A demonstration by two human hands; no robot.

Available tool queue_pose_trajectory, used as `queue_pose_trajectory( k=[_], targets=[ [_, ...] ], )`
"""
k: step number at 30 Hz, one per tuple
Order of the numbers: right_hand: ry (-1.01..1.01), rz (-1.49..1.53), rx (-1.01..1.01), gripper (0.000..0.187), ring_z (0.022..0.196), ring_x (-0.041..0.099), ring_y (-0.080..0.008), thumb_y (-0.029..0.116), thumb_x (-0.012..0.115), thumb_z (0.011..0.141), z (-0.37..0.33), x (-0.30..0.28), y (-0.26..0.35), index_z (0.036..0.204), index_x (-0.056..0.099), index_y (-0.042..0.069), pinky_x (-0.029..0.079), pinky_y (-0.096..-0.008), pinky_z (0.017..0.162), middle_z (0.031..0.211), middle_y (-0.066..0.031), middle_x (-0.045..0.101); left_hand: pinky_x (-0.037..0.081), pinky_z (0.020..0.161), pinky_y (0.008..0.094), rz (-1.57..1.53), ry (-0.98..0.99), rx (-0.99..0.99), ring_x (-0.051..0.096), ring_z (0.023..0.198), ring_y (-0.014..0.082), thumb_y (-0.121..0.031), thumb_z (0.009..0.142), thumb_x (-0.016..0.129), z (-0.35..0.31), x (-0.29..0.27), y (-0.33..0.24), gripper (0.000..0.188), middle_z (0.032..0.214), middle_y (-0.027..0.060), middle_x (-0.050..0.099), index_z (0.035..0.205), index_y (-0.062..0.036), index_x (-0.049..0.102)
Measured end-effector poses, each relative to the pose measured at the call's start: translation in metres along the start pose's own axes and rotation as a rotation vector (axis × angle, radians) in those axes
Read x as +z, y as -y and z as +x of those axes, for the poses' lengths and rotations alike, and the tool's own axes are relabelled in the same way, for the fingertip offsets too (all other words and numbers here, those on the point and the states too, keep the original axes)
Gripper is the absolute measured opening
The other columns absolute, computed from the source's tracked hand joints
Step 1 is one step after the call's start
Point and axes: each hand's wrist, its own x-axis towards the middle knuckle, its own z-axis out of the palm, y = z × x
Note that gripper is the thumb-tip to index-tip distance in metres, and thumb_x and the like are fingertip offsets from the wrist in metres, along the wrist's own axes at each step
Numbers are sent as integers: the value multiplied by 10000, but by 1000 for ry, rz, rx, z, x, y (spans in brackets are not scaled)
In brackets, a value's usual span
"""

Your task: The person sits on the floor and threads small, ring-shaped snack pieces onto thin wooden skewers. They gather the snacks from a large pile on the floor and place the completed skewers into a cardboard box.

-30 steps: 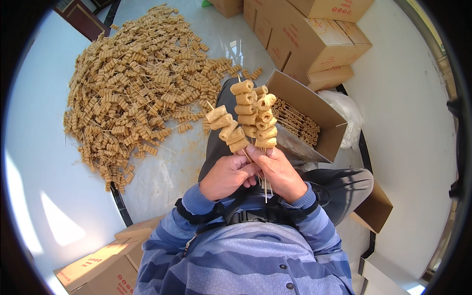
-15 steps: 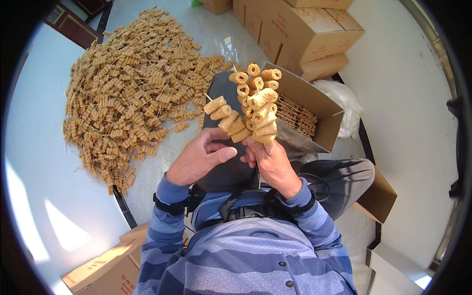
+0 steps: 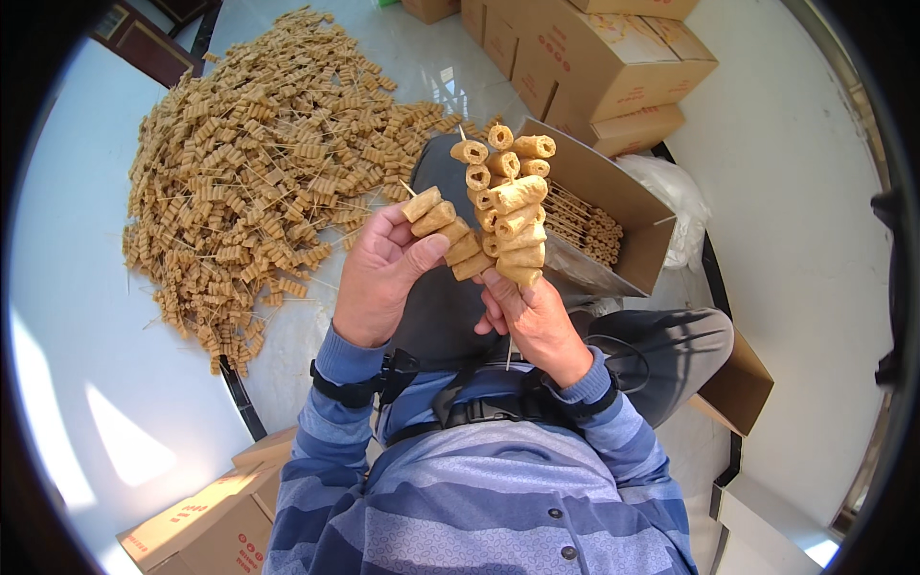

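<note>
My right hand (image 3: 539,321) grips the sticks of a bunch of skewers (image 3: 513,206), each threaded with hollow tan rolls that look like fried tofu or dough. The bunch stands up above my fist, with stick ends poking out below. One skewer (image 3: 446,232) leans out to the left of the bunch, its pointed tip showing at the upper end. Around that skewer's rolls my left hand (image 3: 391,268) is closed, thumb on the near side and fingers behind. Its lower end meets the right hand's fingertips.
A large heap of similar skewers (image 3: 240,182) covers the floor at left. Beyond my right hand an open cardboard box (image 3: 642,225) holds neatly laid skewers, with clear plastic (image 3: 676,206) beside it. Closed cartons (image 3: 585,72) stand at the back; another carton (image 3: 206,522) sits lower left.
My left hand has moved up and closed on the rolls of the leaning skewer; before, it was below them with its fingers free. The right hand and bunch have barely shifted.
</note>
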Motion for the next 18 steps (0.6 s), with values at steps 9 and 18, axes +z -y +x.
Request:
queue_pose_trajectory(
  k=[9,18],
  targets=[
    [118,79,78,363,602,528,-112,323,463,1086,-2,-6,7,1205,560,-6,559,-311,654,706,-20,525,504,972,313,-79,40,-20,608,1158,182,-94,955,687,-2,-7,1,434,1289,109,605,1331,-1,491],
    [309,94,287,427,515,568,-134,389,432,1086,-7,-12,23,1192,517,-16,587,-330,648,629,-42,549,437,1100,450,-243,113,106,555,1260,246,-149,967,673,3,-6,2,470,1370,125,553,1364,1,472]
  ],
)
